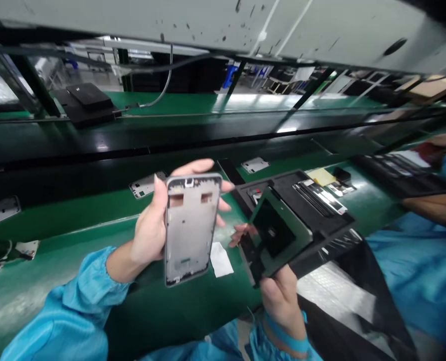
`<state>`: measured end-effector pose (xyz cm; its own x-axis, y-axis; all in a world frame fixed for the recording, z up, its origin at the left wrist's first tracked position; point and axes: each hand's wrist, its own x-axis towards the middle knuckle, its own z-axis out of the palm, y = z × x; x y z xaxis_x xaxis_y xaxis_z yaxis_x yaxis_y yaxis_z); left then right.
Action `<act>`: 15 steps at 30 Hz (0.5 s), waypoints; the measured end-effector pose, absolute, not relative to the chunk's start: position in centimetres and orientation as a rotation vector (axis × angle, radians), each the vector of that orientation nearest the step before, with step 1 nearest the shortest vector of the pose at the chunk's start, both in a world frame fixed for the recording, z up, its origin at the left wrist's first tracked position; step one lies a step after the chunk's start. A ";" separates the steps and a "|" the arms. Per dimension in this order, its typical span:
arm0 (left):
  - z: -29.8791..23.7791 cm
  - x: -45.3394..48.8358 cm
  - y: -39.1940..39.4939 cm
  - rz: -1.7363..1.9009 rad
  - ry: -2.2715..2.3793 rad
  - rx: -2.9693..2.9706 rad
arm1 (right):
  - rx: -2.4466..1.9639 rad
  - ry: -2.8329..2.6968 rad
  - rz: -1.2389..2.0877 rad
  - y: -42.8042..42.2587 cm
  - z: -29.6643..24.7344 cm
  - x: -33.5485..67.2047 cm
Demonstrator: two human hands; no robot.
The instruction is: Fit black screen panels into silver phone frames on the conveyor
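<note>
My left hand (151, 225) is wrapped around a grey phone frame (191, 230), held upright with its inner side towards me. The frame has two cut-outs near the top, and fingers show through them. My right hand (281, 296) grips the lower edge of a glossy dark screen panel (277, 230), which is tilted and reflects the surroundings. Whether it is one panel or two overlapping ones I cannot tell. Fingertips, or their reflection, show at its left edge. A white piece of paper (221, 259) lies on the green bench between the hands.
Behind the panel is a black tray (294, 188) with thin dark strips and a yellow pad (320, 177). Flat phone parts (255, 165) lie along the dark belt (76, 183). Another person's blue sleeve (414, 250) is close on the right. A grey overhead housing (208, 22) spans the top.
</note>
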<state>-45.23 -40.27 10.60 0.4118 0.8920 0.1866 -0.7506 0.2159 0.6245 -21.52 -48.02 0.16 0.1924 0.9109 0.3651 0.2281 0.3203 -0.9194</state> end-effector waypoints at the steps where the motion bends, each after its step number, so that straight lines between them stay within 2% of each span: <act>1: 10.6 -45.1 -39.7 1.205 0.277 0.685 | -1.152 -1.442 0.687 -47.8 0.9 -21.5; 9: 10.3 -45.5 -36.2 1.396 0.446 0.622 | -1.124 -1.920 0.414 -46.5 4.0 -21.7; 15: 9.6 -45.9 -36.4 1.461 0.408 0.843 | -1.036 -2.038 0.404 -46.3 4.1 -22.0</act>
